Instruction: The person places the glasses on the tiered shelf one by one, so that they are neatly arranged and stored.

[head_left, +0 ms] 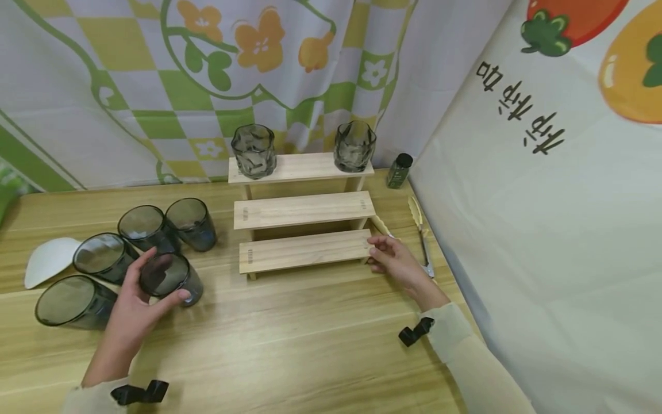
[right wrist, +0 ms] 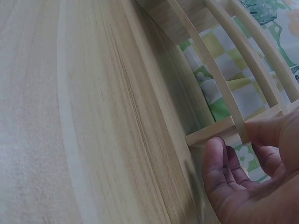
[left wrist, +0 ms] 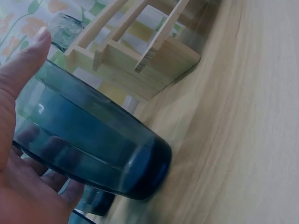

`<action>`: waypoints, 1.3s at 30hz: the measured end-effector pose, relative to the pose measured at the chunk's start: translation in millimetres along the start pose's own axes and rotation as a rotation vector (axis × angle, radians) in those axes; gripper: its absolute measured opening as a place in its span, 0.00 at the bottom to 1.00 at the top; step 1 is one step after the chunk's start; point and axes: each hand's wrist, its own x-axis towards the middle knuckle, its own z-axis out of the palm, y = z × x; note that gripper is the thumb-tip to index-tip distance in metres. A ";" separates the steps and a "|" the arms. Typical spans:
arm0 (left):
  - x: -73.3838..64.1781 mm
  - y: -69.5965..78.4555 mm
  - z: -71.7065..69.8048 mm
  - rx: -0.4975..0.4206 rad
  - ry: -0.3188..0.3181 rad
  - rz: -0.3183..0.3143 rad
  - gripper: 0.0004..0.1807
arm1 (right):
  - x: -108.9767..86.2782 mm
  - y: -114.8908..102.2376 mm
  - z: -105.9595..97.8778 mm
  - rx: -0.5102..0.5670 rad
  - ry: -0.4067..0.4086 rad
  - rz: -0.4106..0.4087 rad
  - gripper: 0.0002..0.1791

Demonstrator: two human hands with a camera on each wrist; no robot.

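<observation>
My left hand (head_left: 131, 313) grips a smoky dark glass tumbler (head_left: 176, 282), thumb on one side and fingers on the other. In the left wrist view that tumbler (left wrist: 98, 135) looks bluish, its thick base close to the tabletop; whether it touches is unclear. My right hand (head_left: 400, 267) holds the right end of the lowest board of a three-step wooden rack (head_left: 305, 251). In the right wrist view the thumb (right wrist: 266, 130) lies against the board's end, with curled fingers below. Two wavy glasses, one left (head_left: 254, 152) and one right (head_left: 354, 148), stand on the top step.
Several dark tumblers (head_left: 147, 227) stand at the left, close to the held one. A white curved object (head_left: 50, 261) lies behind them. Right of the rack are a small dark bottle (head_left: 399, 171) and tongs (head_left: 421, 233). A patterned curtain (head_left: 181, 103) hangs behind.
</observation>
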 end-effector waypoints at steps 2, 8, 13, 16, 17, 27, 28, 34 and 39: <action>0.9 -2.3 0.6 -0.066 -0.006 -0.001 0.53 | -0.2 0.5 0.0 0.007 -0.003 0.002 0.20; 2.7 -5.5 3.6 -0.092 0.016 0.005 0.49 | -1.2 1.6 0.1 0.014 0.004 0.002 0.19; 2.1 -2.1 9.7 0.046 0.121 0.037 0.47 | -1.0 2.8 -1.0 0.003 0.002 0.004 0.20; 3.3 5.0 14.7 -0.015 0.157 0.062 0.46 | -0.5 2.2 -1.5 -0.011 -0.005 -0.006 0.20; 4.9 8.9 16.5 -0.042 0.156 0.074 0.46 | -0.4 1.9 -1.7 -0.013 -0.007 -0.009 0.20; 48.6 81.8 60.9 0.010 -0.001 0.161 0.45 | -1.9 0.9 -4.1 -0.003 -0.006 -0.022 0.20; 54.6 89.6 68.9 0.002 -0.016 0.156 0.44 | -2.1 0.9 -4.0 0.003 -0.008 -0.021 0.20; 95.2 123.2 124.3 -0.115 -0.148 0.175 0.41 | 0.2 2.3 -1.1 0.011 -0.027 -0.019 0.21; 126.7 138.6 179.8 -0.186 -0.260 0.169 0.42 | 0.6 1.0 -0.4 0.007 -0.017 -0.016 0.20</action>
